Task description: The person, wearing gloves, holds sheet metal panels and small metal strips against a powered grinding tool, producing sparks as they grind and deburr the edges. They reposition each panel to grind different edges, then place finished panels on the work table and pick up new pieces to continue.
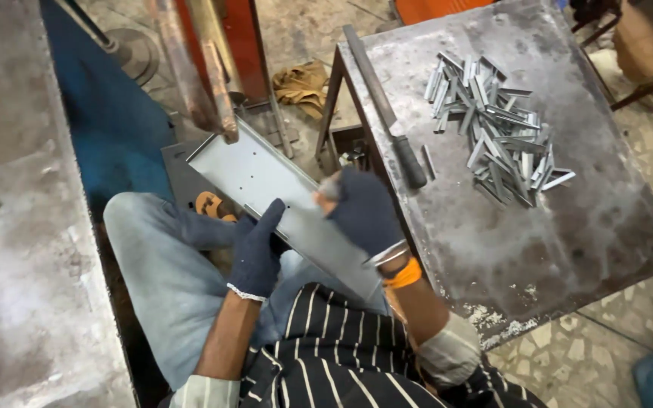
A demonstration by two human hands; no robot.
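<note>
both gloved hands grasp the sheet-metal panel [281, 200] across the lap: left hand [257, 253] clamps its near edge, right hand [360, 211] steadies the top. file [383, 106] lies along the table's [568, 242] left edge, clips [496, 132] heaped near its far side.

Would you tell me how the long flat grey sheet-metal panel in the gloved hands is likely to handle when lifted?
The grey sheet-metal panel probably stays stiff: it spans both hands without sagging. It looks thin, so likely light for its length. Its smooth face may be slippery and its edges sharp; the left hand and right hand wear dark gloves.

Both gloved hands, left hand [257, 253] and right hand [363, 211], hold metal panel [266, 181]
</note>
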